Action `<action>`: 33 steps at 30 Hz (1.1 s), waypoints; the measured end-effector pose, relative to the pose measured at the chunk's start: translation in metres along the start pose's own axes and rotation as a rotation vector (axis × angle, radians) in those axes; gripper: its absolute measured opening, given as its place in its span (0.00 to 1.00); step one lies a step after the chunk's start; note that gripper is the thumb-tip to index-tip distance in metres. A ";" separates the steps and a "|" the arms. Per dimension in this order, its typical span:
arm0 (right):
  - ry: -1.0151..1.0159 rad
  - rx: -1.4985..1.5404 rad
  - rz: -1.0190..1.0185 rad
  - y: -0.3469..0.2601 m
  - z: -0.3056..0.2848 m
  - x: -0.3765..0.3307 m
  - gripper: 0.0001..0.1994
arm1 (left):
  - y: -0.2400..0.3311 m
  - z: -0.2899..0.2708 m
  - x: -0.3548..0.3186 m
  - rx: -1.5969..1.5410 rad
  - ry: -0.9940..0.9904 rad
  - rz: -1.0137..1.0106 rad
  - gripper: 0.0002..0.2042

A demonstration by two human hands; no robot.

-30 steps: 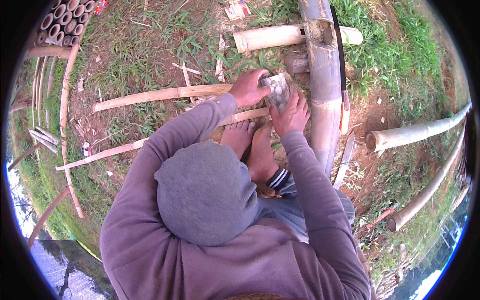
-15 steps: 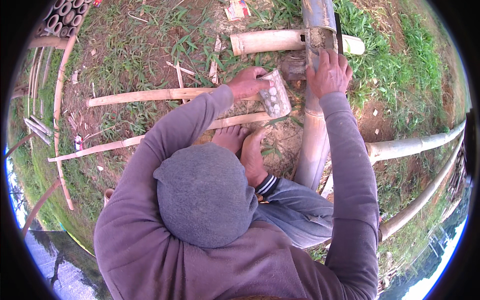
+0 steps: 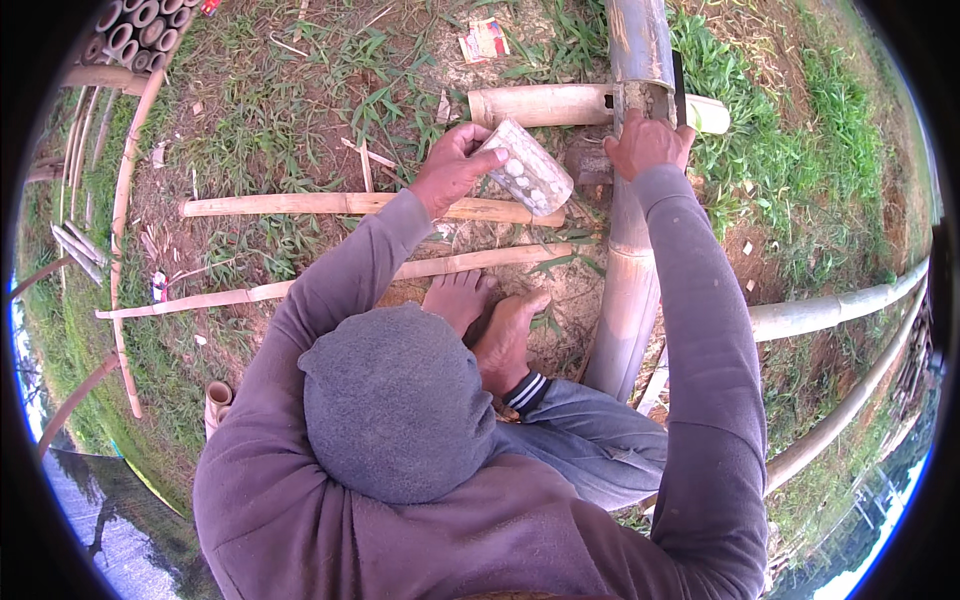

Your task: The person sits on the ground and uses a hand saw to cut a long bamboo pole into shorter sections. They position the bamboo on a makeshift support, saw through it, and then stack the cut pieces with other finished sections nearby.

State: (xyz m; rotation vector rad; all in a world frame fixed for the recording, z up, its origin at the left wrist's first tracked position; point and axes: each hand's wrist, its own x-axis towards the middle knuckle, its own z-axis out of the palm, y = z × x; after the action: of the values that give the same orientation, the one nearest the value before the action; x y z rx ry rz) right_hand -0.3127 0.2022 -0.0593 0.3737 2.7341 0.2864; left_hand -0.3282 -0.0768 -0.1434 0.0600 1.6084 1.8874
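My left hand (image 3: 450,172) is closed round one end of a short bamboo section (image 3: 530,168), a cylinder with pale round blotches. It is held tilted above the ground, apart from the thick bamboo pole (image 3: 630,270) to its right. My right hand (image 3: 648,145) rests on that pole, at the lower end of an opening cut in its upper side (image 3: 643,98). The fingers curl down and their tips are hidden, so what they hold cannot be made out. Beside the opening, just beyond my right hand, stands a narrow dark strip (image 3: 680,85).
A lighter bamboo piece (image 3: 540,106) lies crosswise under the pole. Two long split bamboo strips, one nearer (image 3: 270,291) and one farther (image 3: 300,204), lie on the grass at left. Cut bamboo tubes (image 3: 125,35) are stacked far left. More poles (image 3: 810,316) lie at right.
My left hand has moved left with the bamboo section and turned it from nearly upright to slanting. My right hand has shifted slightly, its fingers curling more at the opening.
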 end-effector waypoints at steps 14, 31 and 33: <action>0.001 0.053 0.041 0.048 -0.034 -0.024 0.26 | 0.028 0.039 -0.039 -0.099 -0.014 0.160 0.15; 0.060 0.114 0.009 0.048 -0.039 -0.037 0.26 | -0.098 0.020 0.135 -0.505 0.344 0.069 0.20; 0.082 0.097 -0.022 0.039 -0.044 -0.033 0.26 | -0.148 -0.011 0.154 -0.449 0.136 0.137 0.28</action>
State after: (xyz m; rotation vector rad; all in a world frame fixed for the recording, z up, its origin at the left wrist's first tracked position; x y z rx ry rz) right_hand -0.2909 0.2223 0.0013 0.3651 2.8383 0.1665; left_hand -0.3892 -0.0050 -0.3351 -0.1567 1.2532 2.3615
